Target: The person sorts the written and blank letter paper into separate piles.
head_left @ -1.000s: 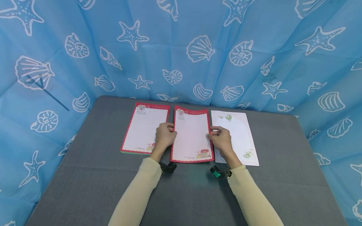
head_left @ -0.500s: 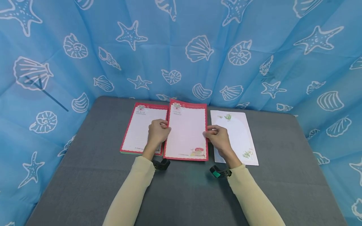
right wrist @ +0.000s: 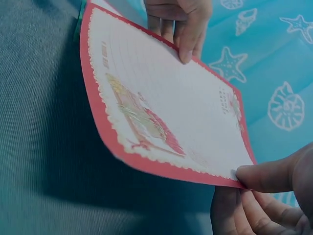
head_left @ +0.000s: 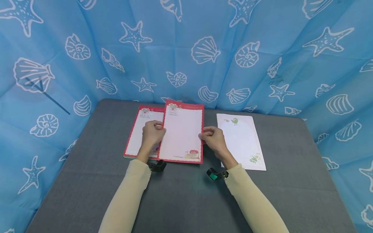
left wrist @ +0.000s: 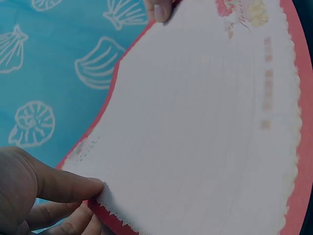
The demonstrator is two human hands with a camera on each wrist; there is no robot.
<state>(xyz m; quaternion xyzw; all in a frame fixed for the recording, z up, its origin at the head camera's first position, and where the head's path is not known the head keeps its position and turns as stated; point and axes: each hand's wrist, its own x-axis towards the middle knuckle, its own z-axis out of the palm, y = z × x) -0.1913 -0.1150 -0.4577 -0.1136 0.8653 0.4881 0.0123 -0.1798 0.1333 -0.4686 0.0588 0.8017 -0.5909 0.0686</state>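
Observation:
A red-bordered sheet of letter paper [head_left: 182, 134], white inside with a flower print, is held above the table by both hands. My left hand [head_left: 152, 133] pinches its left edge, thumb on top and fingers underneath, as the left wrist view shows. On the opposite edge my right hand [head_left: 214, 139] pinches in the same way. The sheet bows a little and overlaps the right side of a similar red-bordered stack [head_left: 140, 132] on the table. Part of that stack is hidden by the sheet and my left hand.
A white sheet with green leaf prints [head_left: 242, 139] lies right of my hands. All this is on a grey cloth-covered table [head_left: 291, 168]. Behind it hangs a blue curtain [head_left: 175, 48] with shell and starfish prints. Each wrist wears a black band [head_left: 157, 166].
Both hands have carried the red-bordered sheet leftward and slightly away, from between the stack and the leaf-print sheet to partly over the stack. The leaf-print sheet has stayed in place.

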